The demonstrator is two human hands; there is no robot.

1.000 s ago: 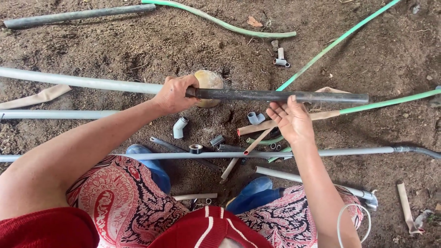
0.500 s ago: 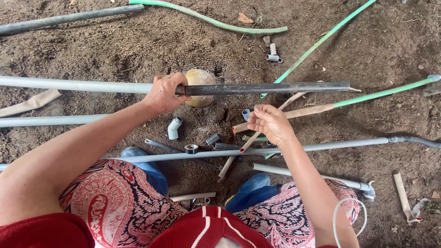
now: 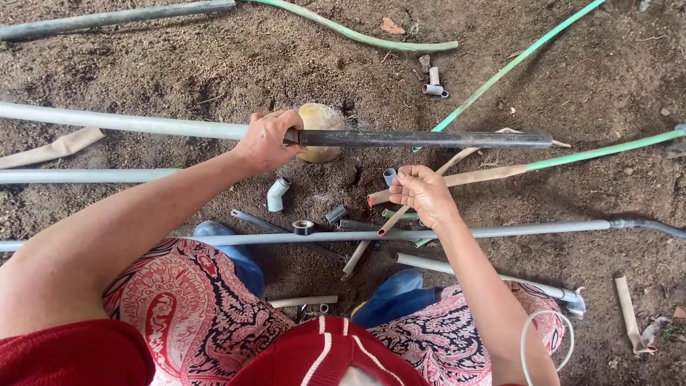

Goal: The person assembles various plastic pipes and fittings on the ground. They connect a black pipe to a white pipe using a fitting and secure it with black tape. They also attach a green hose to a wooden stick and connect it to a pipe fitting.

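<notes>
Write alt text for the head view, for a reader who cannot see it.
Seen from above, a person's left hand grips a dark pipe lying across a rounded stone on bare soil, while the right hand hovers over scattered grey pipes, an elbow fitting and green hoses.

No pkgs, labels, signs or screens in view; only pipes, hoses, fittings on dirt.

Bare brown soil carries it all: long grey pipes run across it, green hoses curve over the top and right, a small grey elbow fitting sits mid-ground, a roll of tape beside short pipe offcuts, and a rounded tan stone rests in the dirt.
</notes>
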